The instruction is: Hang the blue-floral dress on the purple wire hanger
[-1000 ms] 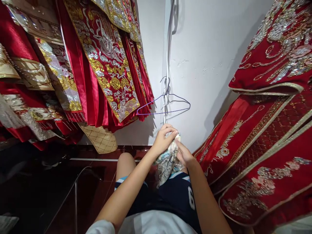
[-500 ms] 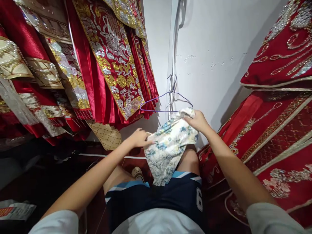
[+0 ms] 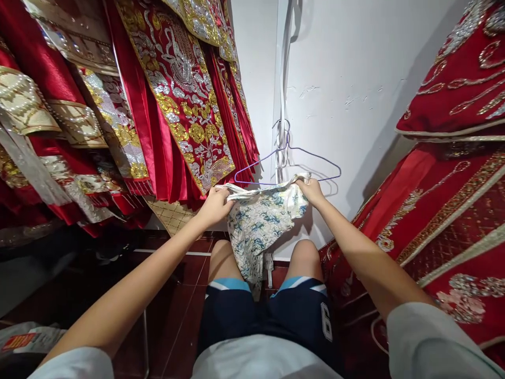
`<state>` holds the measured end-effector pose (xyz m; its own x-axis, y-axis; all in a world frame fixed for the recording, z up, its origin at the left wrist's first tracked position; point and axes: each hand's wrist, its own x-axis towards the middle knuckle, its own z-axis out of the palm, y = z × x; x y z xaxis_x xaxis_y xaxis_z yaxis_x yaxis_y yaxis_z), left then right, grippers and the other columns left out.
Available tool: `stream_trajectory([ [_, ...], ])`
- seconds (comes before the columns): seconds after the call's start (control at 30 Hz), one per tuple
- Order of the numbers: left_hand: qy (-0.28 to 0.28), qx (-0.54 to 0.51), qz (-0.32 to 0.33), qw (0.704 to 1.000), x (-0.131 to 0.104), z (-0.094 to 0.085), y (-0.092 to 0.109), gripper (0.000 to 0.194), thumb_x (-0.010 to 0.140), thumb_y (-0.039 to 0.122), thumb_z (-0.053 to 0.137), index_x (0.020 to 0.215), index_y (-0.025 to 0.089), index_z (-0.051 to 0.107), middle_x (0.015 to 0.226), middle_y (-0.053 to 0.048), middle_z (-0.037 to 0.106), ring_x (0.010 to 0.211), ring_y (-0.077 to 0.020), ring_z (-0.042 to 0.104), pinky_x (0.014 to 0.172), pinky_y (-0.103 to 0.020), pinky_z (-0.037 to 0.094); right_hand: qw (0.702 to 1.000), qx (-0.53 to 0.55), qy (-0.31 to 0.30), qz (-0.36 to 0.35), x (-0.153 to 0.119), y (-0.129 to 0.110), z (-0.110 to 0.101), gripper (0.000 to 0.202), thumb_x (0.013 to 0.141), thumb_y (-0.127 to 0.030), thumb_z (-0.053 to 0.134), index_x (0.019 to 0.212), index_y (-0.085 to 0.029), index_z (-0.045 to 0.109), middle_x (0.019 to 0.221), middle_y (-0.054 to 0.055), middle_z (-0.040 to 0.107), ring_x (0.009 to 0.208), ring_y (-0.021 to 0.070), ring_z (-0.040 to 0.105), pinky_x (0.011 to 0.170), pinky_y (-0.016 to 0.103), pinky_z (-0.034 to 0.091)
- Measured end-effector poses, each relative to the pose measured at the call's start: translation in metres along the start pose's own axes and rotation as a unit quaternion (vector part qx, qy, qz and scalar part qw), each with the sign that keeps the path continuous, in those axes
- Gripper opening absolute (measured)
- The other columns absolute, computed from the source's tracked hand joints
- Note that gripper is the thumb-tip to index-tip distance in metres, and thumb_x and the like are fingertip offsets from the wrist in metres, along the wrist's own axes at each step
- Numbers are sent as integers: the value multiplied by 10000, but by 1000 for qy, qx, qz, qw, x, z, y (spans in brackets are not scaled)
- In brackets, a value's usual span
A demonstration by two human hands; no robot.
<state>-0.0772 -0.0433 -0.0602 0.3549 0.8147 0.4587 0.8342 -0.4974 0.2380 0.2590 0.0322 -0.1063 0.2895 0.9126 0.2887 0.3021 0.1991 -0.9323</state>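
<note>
A white cloth with a blue and green floral pattern [image 3: 258,216] hangs spread between my hands, its lower part dropping between my knees. My left hand [image 3: 218,204] pinches the upper left corner. At the upper right edge, my right hand [image 3: 310,190] is closed on the same cloth. A thin purple wire hanger [image 3: 331,162] hangs right behind and above the cloth's top edge, its hook near a white vertical pole. Part of the hanger's bottom bar is hidden by the cloth.
Red garments with gold and silver embroidery [image 3: 197,116] hang at the left. More beaded red garments [image 3: 453,210] stand at the right. A white wall [image 3: 355,68] is behind the pole [image 3: 282,79]. A plastic bag [image 3: 27,339] lies at lower left.
My left hand has moved up and left and now grips the cloth's top edge. The cloth is stretched wider, and more of the hanger's right side shows.
</note>
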Motion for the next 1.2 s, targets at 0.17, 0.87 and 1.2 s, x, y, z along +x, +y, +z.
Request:
stream_trajectory([
  [0.17,41,-79,-27,996,29,3,10,288,743,309,646,586,222,420,644,-43,557,720,-239,535,788,-417,466,996,-17,43,-78,-11,-18,-37,189,652,-381,628,648,-195,595,573,-12,532,626,171,498,647,297,413],
  [0.87,139,-30,20,990,102,8,44,233,822,300,533,655,218,393,604,-13,472,595,-181,428,586,-296,253,976,-128,121,-126,20,-9,-91,590,654,-338,713,1199,-116,667,1075,148,716,956,255,641,883,371,498],
  [1.2,149,-54,-42,986,96,-5,7,305,862,326,571,1130,181,554,1138,-145,609,1011,-287,573,888,-392,437,984,102,-110,93,17,-26,-121,195,740,-327,651,682,-142,673,668,96,687,708,246,672,716,393,538],
])
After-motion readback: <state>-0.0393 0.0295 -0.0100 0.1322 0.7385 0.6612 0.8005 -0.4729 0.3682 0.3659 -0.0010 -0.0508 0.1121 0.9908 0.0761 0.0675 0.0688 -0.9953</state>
